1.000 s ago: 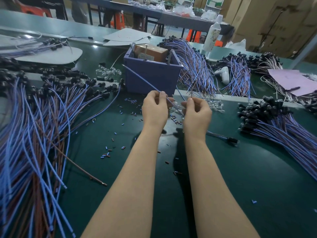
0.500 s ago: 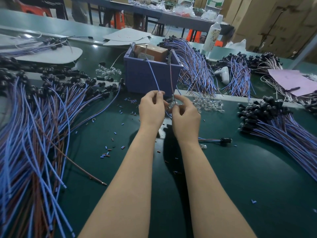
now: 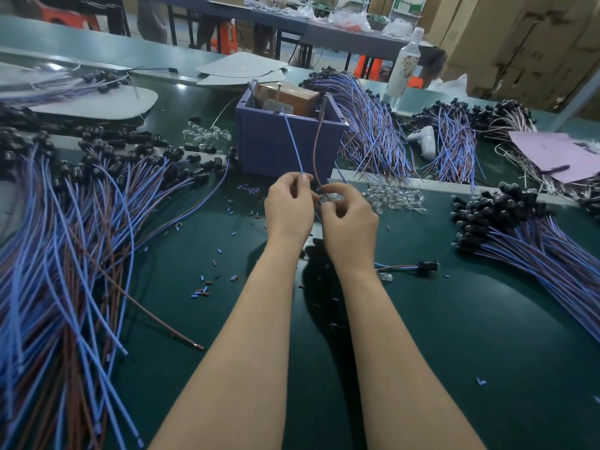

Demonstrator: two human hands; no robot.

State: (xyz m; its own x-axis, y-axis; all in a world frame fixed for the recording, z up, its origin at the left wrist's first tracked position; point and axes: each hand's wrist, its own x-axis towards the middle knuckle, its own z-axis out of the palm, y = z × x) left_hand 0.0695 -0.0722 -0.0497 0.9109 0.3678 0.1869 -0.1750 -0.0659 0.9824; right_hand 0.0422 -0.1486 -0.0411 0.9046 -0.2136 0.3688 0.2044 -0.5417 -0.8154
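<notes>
Both hands meet above the dark green table (image 3: 454,336), just in front of a purple bin (image 3: 276,147). My left hand (image 3: 287,211) pinches a thin blue wire (image 3: 292,144) that stands up in front of the bin. My right hand (image 3: 349,220) pinches a brown wire (image 3: 316,151) rising beside it, with a small clear part at the fingertips. The same wire pair trails under my right wrist to a black connector (image 3: 427,265) lying on the table.
A big pile of blue and brown wires (image 3: 65,254) covers the left. Finished bundles with black caps (image 3: 519,228) lie right. Clear LEDs (image 3: 393,198) are heaped behind my right hand. A white bottle (image 3: 404,68) and a cardboard box in the bin stand behind.
The blue wire swung from slanting left to upright and a brown wire now rises beside it. My hands drew closer together and the black connector slid slightly left.
</notes>
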